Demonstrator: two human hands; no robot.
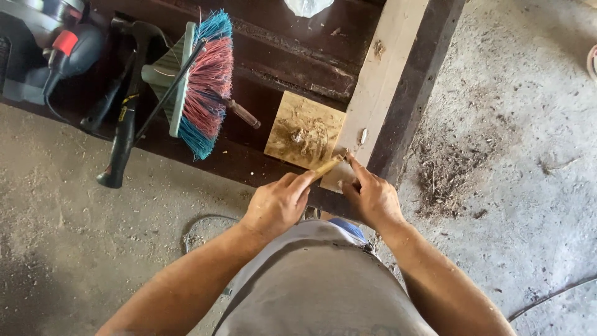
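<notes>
Gripping a slim tool with a yellowish wooden handle point(326, 167), the left hand point(278, 204) has its fingers clenched round the shaft, so its grip is closed on that tool, whose far end points up and to the right toward the near end of a pale wooden plank point(380, 81). The right hand point(372, 198) rests at that same plank end, its forefinger stretched out to meet the tool's tip; the other fingers curl loosely against the wood and I cannot tell whether they grasp anything. The plank runs away from the person, lying across a dark brown table point(280, 56). Just left of the plank's near end sits a small square offcut of yellowish board point(305, 129) with scuffed marks and shavings on it. Farther left on the table lies a broom head with pink and blue bristles point(202, 87), a black-handled hammer point(127, 118) overhanging the table edge, and a blue power tool with a red switch point(65, 50). Sawdust and wood scraps point(444, 177) litter the concrete floor point(528, 155) to the right.
</notes>
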